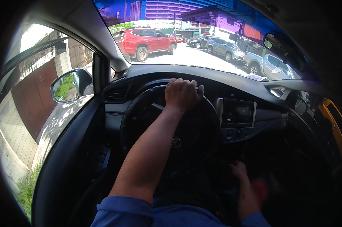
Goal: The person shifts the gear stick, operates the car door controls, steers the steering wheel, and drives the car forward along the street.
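Inside a car, my left hand is closed over the top of the black steering wheel, with its knuckles up and the arm reaching across the wheel. My right hand is low in the dark area to the right of the wheel, below the centre screen. Its fingers look curled, but shadow hides whatever may be beneath them.
Beyond the windshield, a red SUV stands at the left, and a grey SUV and a silver pickup are at the right. The side mirror shows greenery. A wall with a brown gate runs along the left.
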The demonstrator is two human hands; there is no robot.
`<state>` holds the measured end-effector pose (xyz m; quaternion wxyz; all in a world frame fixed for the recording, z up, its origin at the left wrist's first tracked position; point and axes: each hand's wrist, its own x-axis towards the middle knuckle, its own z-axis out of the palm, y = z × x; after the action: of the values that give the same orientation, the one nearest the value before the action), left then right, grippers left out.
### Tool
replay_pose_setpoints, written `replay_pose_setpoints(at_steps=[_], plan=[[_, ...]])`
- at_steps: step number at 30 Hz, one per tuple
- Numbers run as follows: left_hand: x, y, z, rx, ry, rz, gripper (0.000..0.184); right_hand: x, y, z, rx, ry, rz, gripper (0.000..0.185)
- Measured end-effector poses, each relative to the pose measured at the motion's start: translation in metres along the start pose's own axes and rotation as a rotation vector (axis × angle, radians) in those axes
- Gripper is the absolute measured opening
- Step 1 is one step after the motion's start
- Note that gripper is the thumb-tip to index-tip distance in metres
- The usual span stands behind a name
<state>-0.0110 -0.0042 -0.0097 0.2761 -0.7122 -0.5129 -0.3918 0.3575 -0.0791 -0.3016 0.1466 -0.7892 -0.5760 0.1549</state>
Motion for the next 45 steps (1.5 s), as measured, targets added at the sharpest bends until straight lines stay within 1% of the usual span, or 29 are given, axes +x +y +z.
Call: replay_pose_setpoints(at_steps=[7,28,31,40,43,45], plan=[[-0.0001,-0.0007,0.0025,-0.002,0.025,-0.002,0.034,0.0024,0.0026,0.0032,0.01,0.014,-0.006,0.05],[-0.0001,-0.001,0.0015,0.003,0.005,0.004,0.033,0.0016,0.0028,0.0007,0.01,-0.019,0.009,0.055],[-0.0001,-0.0013,0.0016,0.013,0.009,0.008,0.034,0.0003,0.002,0.0038,0.021,0.053,-0.025,0.049],[-0.0004,-0.0017,0.0019,0.007,0.002,0.01,0.034,0.0037,0.0035,0.0071,0.016,0.066,-0.02,0.048],[0.0004,-0.0016,0.0016,0.021,0.005,0.018,0.035,0.006,0.0036,0.0036,-0.02,-0.019,0.017,0.055],[0.0003,-0.0011,0.0013,0.015,0.004,0.015,0.035,0.0048,0.0031,0.002,-0.004,-0.023,0.015,0.055]])
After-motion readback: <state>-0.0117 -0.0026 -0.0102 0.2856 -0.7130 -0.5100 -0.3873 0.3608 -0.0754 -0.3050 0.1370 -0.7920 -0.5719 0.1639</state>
